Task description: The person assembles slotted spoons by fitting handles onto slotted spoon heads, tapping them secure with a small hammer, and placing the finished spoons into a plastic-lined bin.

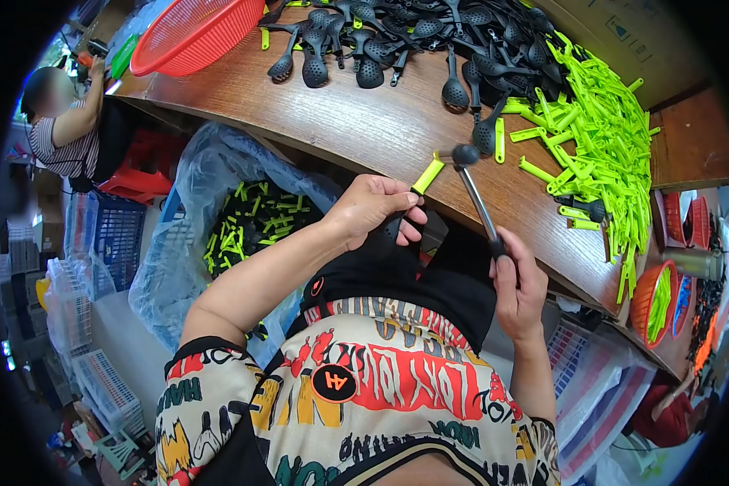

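Observation:
My left hand [377,212] is closed round a black utensil with a lime-green handle [428,175]. The green end points up toward the table edge, and the utensil's dark lower part is mostly hidden behind my fingers. My right hand [520,285] grips the dark handle of a hammer [479,202] with a metal shaft. Its rounded dark head is beside the top end of the green handle; I cannot tell whether they touch. Above both hands, black perforated spoons [455,91] lie in a heap, with a pile of loose lime-green handles [599,134] to the right.
A red plastic basket [198,36] stands at the table's left. Below, a crate lined with clear plastic [166,243] contains black-and-green pieces [259,223]. A cardboard box [632,40] borders the right pile. An orange basket [654,304] is at far right. Another person [69,130] is at upper left.

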### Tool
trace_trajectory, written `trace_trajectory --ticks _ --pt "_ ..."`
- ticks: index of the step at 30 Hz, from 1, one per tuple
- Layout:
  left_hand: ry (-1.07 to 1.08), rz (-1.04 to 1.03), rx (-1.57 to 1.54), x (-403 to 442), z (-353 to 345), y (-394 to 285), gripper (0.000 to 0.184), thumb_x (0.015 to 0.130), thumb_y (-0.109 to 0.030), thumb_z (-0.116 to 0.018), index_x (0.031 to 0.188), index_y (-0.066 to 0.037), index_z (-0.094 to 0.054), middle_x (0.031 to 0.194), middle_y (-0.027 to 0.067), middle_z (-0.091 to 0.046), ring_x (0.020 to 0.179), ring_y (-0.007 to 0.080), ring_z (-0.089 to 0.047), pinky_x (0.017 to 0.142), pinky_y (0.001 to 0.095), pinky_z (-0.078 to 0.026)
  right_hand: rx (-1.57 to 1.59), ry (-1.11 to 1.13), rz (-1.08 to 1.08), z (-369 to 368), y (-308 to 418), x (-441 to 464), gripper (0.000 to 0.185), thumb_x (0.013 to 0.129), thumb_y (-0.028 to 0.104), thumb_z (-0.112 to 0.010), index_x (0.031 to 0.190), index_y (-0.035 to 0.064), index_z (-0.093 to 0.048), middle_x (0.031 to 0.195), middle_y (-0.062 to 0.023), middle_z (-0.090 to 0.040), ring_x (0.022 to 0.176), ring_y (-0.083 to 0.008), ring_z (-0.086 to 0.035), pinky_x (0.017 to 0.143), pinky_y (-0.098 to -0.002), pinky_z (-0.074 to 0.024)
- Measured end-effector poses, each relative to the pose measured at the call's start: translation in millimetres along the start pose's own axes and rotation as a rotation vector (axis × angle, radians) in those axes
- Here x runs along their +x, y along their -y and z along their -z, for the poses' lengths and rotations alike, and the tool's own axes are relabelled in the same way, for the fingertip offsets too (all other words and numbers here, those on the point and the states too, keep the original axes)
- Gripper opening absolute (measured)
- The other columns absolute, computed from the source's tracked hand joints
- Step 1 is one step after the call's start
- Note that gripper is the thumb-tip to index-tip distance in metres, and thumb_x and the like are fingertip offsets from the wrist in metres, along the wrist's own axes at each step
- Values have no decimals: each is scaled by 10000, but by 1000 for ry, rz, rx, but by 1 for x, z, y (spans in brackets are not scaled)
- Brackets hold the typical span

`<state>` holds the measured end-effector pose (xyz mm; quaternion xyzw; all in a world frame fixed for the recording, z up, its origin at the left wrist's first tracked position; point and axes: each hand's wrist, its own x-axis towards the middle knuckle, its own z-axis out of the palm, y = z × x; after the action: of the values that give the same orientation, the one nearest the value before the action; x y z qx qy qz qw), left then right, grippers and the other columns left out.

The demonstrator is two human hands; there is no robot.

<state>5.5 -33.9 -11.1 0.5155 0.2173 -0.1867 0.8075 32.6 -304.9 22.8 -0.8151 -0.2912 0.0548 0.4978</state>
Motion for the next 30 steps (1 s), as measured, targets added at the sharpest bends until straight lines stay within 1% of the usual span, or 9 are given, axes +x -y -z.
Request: trace_trajectory --ticks 3,4,7,13,17,21,23,24,30 --pt "10 -2 -11 2 2 -1 206 967 -131 -601 977 70 -641 853 173 -696 662 227 -707 543 303 -591 -42 -38 191 -1 -5 -13 373 907 -28 -557 1279 -35 -578 792 -101 -636 586 -170 -586 549 -295 -467" --pt "11 0 -11 2 2 -1 206 967 -131 -601 977 70 -641 853 173 -696 662 227 -707 543 303 -591 -106 -56 263 -6 -10 -13 417 872 -42 -589 1288 -16 -580 777 -109 -610 561 -210 -571 528 -313 -461" --pt "-13 -38 58 3 1 -1 196 958 -121 -611 943 72 -647 827 176 -696 648 229 -707 539 298 -592 -351 37 229 -19 -12 -10 447 852 -47 -620 1291 27 -594 707 -111 -533 541 -265 -535 500 -335 -438" --pt "-4 -37 52 0 6 -7 157 958 -77 -593 922 69 -641 780 169 -695 618 221 -706 527 290 -586 -121 -127 253 -8 -1 -8 416 854 -84 -581 1269 -51 -583 731 -136 -566 560 -226 -568 501 -313 -436" --pt "1 -3 119 -1 11 -14 157 950 -88 -610 920 65 -630 762 160 -689 602 217 -701 500 289 -573 -339 46 195 -11 -9 -2 414 868 -39 -623 1276 25 -601 779 -164 -610 592 -321 -595 534 -358 -465" --pt "12 58 178 -8 18 -23 175 955 -106 -603 958 64 -643 755 151 -690 596 206 -691 505 289 -560 -212 -129 200 -11 -3 3 427 862 -56 -618 1280 25 -600 759 -150 -595 595 -312 -598 535 -368 -469" --pt "20 82 178 -12 22 -26 174 952 -106 -603 959 63 -644 754 149 -690 595 203 -690 505 288 -560 -275 -84 263 -9 -5 8 429 859 -60 -618 1281 13 -599 757 -147 -596 598 -307 -600 536 -363 -467" --pt "33 105 179 -12 24 -28 173 949 -106 -604 960 62 -644 753 147 -691 594 199 -688 506 286 -560 -470 9 247 -11 -11 7 429 858 -60 -616 1281 9 -598 783 -159 -615 611 -307 -611 544 -365 -471" --pt "33 138 182 -15 31 -33 176 943 -88 -598 976 83 -625 750 158 -687 590 207 -692 501 289 -578 -223 -130 209 -10 -10 9 413 858 -25 -636 1266 37 -613 783 -169 -623 631 -325 -627 544 -390 -476"
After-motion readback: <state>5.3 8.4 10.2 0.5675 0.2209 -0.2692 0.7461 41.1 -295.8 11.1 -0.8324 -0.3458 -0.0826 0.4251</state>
